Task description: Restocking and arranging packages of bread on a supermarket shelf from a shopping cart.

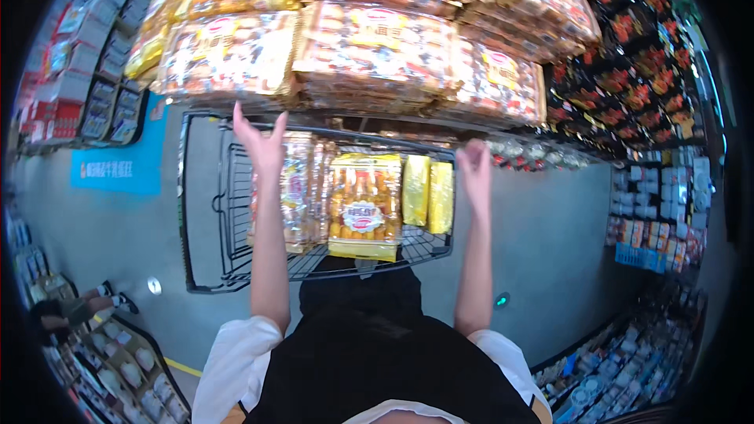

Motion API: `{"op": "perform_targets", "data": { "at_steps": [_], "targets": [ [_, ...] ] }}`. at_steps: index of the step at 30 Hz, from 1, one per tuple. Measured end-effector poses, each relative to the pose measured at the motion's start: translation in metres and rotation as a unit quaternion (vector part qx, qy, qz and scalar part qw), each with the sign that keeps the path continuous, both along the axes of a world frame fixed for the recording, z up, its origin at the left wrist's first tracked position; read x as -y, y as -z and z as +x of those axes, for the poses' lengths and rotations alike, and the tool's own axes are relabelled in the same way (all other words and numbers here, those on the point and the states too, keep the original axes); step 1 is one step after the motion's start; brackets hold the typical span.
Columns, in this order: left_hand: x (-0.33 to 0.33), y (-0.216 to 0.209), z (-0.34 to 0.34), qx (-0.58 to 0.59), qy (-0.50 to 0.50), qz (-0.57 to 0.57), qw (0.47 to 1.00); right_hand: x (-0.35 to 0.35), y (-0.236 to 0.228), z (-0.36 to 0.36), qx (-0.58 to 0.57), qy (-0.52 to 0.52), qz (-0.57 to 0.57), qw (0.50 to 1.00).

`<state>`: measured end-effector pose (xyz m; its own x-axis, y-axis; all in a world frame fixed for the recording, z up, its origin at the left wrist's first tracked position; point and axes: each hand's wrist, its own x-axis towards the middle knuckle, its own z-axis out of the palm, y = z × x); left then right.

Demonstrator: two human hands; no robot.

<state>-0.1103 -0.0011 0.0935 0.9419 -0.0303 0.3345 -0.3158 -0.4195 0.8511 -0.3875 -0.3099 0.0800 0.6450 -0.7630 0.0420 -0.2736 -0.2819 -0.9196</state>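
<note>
My left hand (pixel 264 143) reaches over the left part of a black wire shopping cart (pixel 182 212). Its thumb and fingers are spread, nothing is in it, and the fingertips come close to the lower edge of a clear bag of packaged snacks (pixel 228 55) on the stacked display. My right hand (pixel 474 165) is raised beside the cart's right end, its fingers bent with a small gap to the thumb and no item visible in them. Inside the cart lie clear snack packs (pixel 297 188), a yellow-edged pack of brown snacks (pixel 363 204) and two narrow yellow packs (pixel 428 192).
The display of stacked bags rises just beyond the cart, with black-and-red packages (pixel 628 71) on its right. Shelves of boxes (pixel 71 71) stand at the left, and more goods (pixel 656 204) at the right. A person's legs (pixel 98 298) show at the lower left.
</note>
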Motion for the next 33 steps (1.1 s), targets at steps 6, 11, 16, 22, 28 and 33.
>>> {"op": "perform_targets", "data": {
  "at_steps": [6, 11, 16, 22, 28, 33],
  "targets": [
    [0.04, -0.021, 0.034, 0.093, 0.022, 0.264, 0.96, 0.051, -0.046, 0.111, 0.006, -0.011, -0.106, 0.994],
    [0.034, -0.021, 0.058, 0.096, 0.024, 0.268, 0.958, 0.042, -0.031, 0.145, 0.001, 0.013, 0.003, 1.0],
    [0.033, -0.02, 0.087, 0.104, 0.007, 0.245, 0.964, 0.042, -0.022, 0.161, 0.081, 0.018, 0.047, 0.995],
    [0.011, -0.023, 0.083, 0.089, 0.104, 0.197, 0.971, 0.024, -0.022, 0.176, 0.081, -0.068, 0.045, 0.993],
    [-0.074, -0.061, 0.074, -0.056, 0.155, -0.076, 0.984, 0.014, -0.014, 0.129, 0.117, -0.001, -0.01, 0.993],
    [-0.17, -0.037, 0.016, -0.017, 0.071, 0.227, 0.971, -0.036, 0.031, 0.009, 0.06, -0.036, 0.003, 0.998]
  ]
}}
